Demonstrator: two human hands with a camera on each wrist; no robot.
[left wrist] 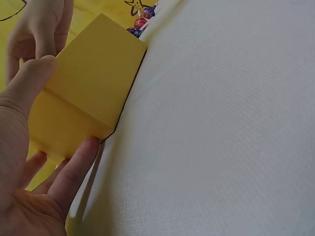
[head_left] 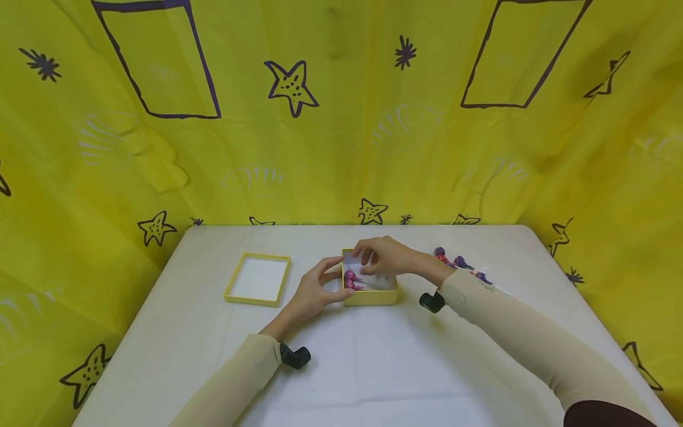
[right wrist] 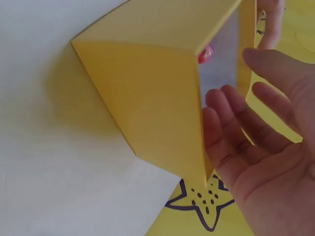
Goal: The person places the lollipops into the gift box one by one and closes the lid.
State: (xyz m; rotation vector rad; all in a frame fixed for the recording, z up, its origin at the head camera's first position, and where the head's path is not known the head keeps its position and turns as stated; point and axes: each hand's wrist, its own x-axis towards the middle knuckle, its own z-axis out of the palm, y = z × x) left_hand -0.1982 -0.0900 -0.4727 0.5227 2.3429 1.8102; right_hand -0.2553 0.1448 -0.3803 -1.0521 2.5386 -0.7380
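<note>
An uncovered yellow box [head_left: 370,298] with a pale inside sits near the middle of the table. At its left end lie pink-and-purple wrapped lollipops [head_left: 350,278], their sticks pointing right. My left hand [head_left: 312,290] holds the box's left side, thumb at the near edge and fingers along the side wall. Over the opening is my right hand [head_left: 386,256], its fingers loosely bent and reaching past the rim. In the right wrist view nothing shows between those fingers [right wrist: 236,123], and one wrapped candy [right wrist: 206,54] is visible inside the box.
The yellow-edged lid [head_left: 258,279] lies left of the box, its white inside facing up. Several more wrapped lollipops [head_left: 461,262] lie on the right of the white-covered table [head_left: 352,367], partly behind the right forearm. A yellow patterned curtain [head_left: 341,148] hangs behind and beside the table.
</note>
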